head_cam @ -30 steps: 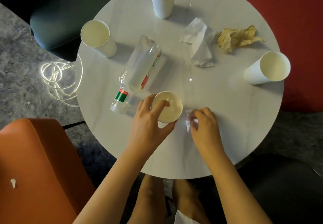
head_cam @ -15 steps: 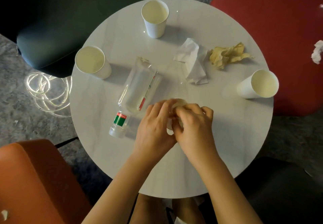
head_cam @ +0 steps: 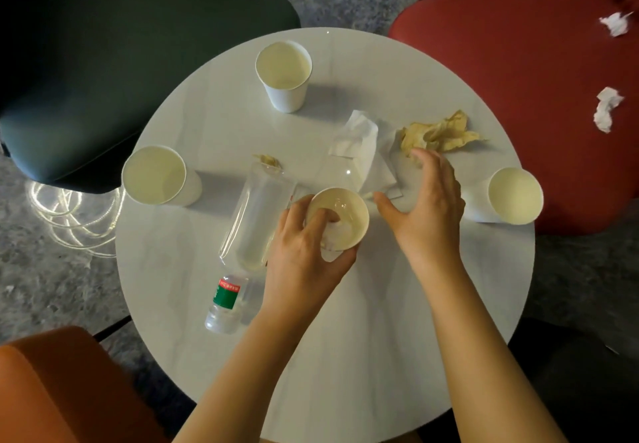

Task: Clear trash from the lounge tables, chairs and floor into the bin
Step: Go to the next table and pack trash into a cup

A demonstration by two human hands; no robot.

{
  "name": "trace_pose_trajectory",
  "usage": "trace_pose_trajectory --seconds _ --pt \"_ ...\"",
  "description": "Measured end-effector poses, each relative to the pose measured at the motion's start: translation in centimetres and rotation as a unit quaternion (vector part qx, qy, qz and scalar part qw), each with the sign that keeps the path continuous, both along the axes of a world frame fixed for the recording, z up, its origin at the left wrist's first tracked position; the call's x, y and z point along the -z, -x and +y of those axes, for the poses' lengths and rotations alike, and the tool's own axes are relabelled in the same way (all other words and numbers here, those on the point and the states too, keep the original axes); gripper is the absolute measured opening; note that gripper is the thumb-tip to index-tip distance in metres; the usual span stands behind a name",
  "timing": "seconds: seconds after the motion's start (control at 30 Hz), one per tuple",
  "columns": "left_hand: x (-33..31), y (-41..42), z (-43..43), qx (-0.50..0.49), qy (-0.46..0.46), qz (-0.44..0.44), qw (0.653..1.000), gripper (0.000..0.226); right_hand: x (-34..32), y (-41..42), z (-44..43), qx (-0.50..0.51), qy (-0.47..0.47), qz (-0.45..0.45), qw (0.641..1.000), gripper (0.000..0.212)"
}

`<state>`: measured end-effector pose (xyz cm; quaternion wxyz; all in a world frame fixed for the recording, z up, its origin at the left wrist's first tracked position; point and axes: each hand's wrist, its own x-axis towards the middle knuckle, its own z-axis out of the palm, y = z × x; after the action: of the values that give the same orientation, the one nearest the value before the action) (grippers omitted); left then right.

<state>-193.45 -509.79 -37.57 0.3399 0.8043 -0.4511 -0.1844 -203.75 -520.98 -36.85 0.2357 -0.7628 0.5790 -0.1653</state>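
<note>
We had the held cup (head_cam: 347, 216) close to the middle of the table (head_cam: 345, 339), gripped in our left hand (head_cam: 304, 256). The thumb lay against its near wall, the forefinger hooked over the rim and down inside, and the other fingers curled round its nine o'clock side. Something pale lay at the bottom by that fingertip, and we could not tell what it was.

Our right hand (head_cam: 425, 200) was released, fingers spread, grasping nothing. It was just at three o'clock of the held cup, over the near edge of the napkin (head_cam: 363, 152). We could not tell whether it touched the napkin.

The bottle (head_cam: 256, 214) lay on its side at nine o'clock of the held cup, neck toward seven. A scrap (head_cam: 269, 161) lay just beyond its base. The yellow wad (head_cam: 439, 133) sat at two o'clock on the table, just past our right fingertips.

Three more cups stood mouth up: the far cup (head_cam: 285, 76) at twelve, the left cup (head_cam: 159, 176) at nine and the right cup (head_cam: 511, 197) at three, near the rim.

Around the table were the green chair (head_cam: 138, 62) at ten, the red chair (head_cam: 518, 79) at two and the orange chair (head_cam: 62, 390) at seven. The far white wad (head_cam: 615, 22) and the near white wad (head_cam: 607, 109) lay apart on the red chair. A cable (head_cam: 69, 214) lay coiled on the floor at nine.
</note>
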Motion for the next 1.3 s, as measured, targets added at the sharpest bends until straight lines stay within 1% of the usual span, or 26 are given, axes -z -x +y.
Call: trace_pose_trajectory --seconds 0.17,0.23,0.3,0.43,0.67,0.77,0.83,0.9,0.97,1.03,1.13,1.23,1.3 --pt "0.5 0.3 -1.6 -0.008 -0.007 -0.008 1.0 0.034 1.8 -0.1 -3.0 0.023 -0.024 0.019 0.999 0.09" --pt "0.6 0.2 -2.3 -0.011 -0.007 -0.012 1.0 0.035 2.5 -0.4 -4.0 0.021 -0.045 0.027 0.998 0.094" --pt "0.7 0.1 -2.9 -0.012 -0.007 -0.012 1.0 0.035 3.2 -0.8 -4.8 0.003 -0.07 0.042 0.997 0.094" --pt "0.7 0.1 -3.5 -0.013 -0.012 -0.009 1.0 0.034 4.2 -1.4 -4.8 -0.038 -0.066 0.052 0.996 0.081" --pt "1.0 -0.5 -4.1 -0.022 -0.007 0.0 1.0 0.033 5.1 -1.1 -4.3 -0.049 0.008 0.006 0.999 0.033" --pt "1.0 -0.6 -4.0 -0.014 -0.013 -0.008 1.0 0.034 5.0 -0.9 -4.2 -0.053 -0.004 -0.009 0.999 0.019" --pt "0.9 -0.5 -3.9 -0.008 -0.016 -0.015 1.0 0.037 4.5 -0.6 -4.1 -0.049 -0.023 -0.024 0.998 0.015" --pt "0.7 -0.3 -3.9 -0.009 -0.016 -0.015 1.0 0.043 3.5 -0.3 -3.9 -0.035 -0.024 -0.055 0.998 0.02" --pt "0.6 -0.2 -3.8 -0.015 -0.013 -0.018 1.0 0.05 1.8 -0.1 -3.6 -0.022 0.005 -0.092 0.996 0.027" --pt "0.4 -0.1 -3.8 -0.025 -0.012 -0.019 0.999 0.058 0.0 0.1 -2.9 -0.05 0.052 -0.115 0.991 0.025" --pt "-0.1 0.2 -3.6 -0.046 0.005 0.0 0.999 0.072 -2.0 0.0 -1.1 -0.141 0.09 -0.08 0.983 0.017" --pt "-0.3 0.5 -3.3 -0.048 0.025 -0.015 0.998 0.084 -2.7 -0.5 0.5 -0.188 0.073 -0.042 0.978 0.013" --pt "-0.3 0.6 -3.0 -0.042 0.033 -0.035 0.998 0.083 -2.9 -1.0 1.3 -0.216 0.044 -0.031 0.975 0.008"
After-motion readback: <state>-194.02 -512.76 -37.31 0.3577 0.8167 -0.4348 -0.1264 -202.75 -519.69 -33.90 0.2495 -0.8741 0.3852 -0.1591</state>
